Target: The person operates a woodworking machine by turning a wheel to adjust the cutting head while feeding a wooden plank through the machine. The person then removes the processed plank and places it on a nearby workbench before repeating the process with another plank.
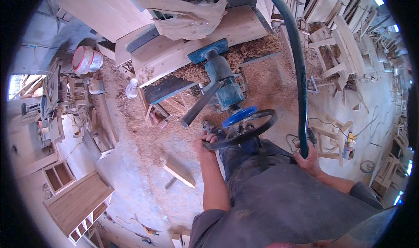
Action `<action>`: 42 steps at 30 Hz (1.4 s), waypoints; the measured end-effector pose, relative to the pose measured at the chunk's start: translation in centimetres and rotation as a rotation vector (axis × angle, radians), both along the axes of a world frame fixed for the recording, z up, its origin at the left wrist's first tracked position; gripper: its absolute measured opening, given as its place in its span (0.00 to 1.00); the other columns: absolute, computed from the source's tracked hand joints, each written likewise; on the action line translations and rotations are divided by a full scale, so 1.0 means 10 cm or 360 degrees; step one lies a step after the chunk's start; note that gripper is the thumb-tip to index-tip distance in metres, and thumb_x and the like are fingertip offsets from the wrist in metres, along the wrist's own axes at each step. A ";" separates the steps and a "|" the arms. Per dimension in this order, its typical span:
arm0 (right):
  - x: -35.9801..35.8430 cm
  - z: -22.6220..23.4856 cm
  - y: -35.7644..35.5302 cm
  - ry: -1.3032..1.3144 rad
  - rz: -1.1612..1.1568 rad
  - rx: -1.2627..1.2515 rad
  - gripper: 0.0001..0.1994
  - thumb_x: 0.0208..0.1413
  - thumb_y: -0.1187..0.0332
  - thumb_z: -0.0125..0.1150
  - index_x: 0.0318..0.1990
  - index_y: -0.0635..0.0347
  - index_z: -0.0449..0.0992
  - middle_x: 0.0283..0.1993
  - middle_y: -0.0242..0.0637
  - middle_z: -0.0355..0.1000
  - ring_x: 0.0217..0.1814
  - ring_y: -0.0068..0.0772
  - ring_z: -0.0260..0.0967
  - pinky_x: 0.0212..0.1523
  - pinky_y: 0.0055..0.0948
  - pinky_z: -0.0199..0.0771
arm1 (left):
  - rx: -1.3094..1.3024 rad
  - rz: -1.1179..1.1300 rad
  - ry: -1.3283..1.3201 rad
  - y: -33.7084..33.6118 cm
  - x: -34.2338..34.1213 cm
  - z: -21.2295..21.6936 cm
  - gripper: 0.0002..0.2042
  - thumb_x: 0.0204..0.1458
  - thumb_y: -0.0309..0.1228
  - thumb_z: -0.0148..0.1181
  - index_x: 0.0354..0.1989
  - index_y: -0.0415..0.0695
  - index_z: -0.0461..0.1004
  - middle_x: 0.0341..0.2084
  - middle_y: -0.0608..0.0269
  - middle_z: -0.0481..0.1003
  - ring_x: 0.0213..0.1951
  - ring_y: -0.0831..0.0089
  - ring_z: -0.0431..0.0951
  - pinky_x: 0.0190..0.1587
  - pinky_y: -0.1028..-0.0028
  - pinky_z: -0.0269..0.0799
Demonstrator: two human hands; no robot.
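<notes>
My left hand has its fingers wrapped around the rim of a black handwheel in front of my waist. Behind that wheel sits a smaller blue wheel. Both are on a worn blue-green cylinder of a woodworking machine, with a dark lever slanting down to the left. At my right side, my right hand is closed on the lower end of a long, dark curved pipe that arcs up past the machine. A wide wooden board lies across the machine, beneath crumpled plastic sheeting.
Sawdust and shavings cover the floor around the machine. A wood offcut lies to my left. Wooden frames are piled at the right, near a power cable. A white-and-red bucket and a wooden cabinet stand left.
</notes>
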State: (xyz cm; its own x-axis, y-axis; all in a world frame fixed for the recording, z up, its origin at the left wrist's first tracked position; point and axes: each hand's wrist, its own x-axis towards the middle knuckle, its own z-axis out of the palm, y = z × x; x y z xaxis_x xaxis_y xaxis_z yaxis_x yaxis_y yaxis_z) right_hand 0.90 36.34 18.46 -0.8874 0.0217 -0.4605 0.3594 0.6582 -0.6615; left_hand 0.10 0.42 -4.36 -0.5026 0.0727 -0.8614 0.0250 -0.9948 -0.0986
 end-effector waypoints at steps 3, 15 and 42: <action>-0.06 0.03 0.05 -0.0044 -0.0035 -0.0001 0.16 0.49 0.70 0.64 0.45 0.63 0.70 0.29 0.34 0.68 0.31 0.27 0.66 0.34 0.30 0.67 | 0.0593 0.0117 0.0285 0.03 0.05 -0.56 0.10 0.39 0.18 0.47 0.31 0.44 0.60 0.20 0.69 0.57 0.19 0.75 0.60 0.23 0.72 0.61; -0.05 -0.04 0.15 -0.0062 -0.0021 0.0059 0.15 0.49 0.71 0.63 0.44 0.62 0.70 0.30 0.35 0.67 0.31 0.27 0.65 0.35 0.30 0.67 | 0.0481 0.0252 0.0475 0.26 0.06 -0.60 0.06 0.45 0.20 0.48 0.30 0.42 0.59 0.21 0.67 0.57 0.22 0.76 0.60 0.27 0.77 0.61; -0.04 -0.25 -0.11 0.0013 -0.0016 0.0005 0.16 0.49 0.69 0.62 0.44 0.64 0.69 0.30 0.40 0.68 0.32 0.29 0.67 0.36 0.31 0.68 | -0.0293 -0.0001 -0.0046 0.02 0.00 0.31 0.15 0.40 0.17 0.45 0.41 0.39 0.61 0.17 0.68 0.57 0.15 0.76 0.59 0.18 0.75 0.56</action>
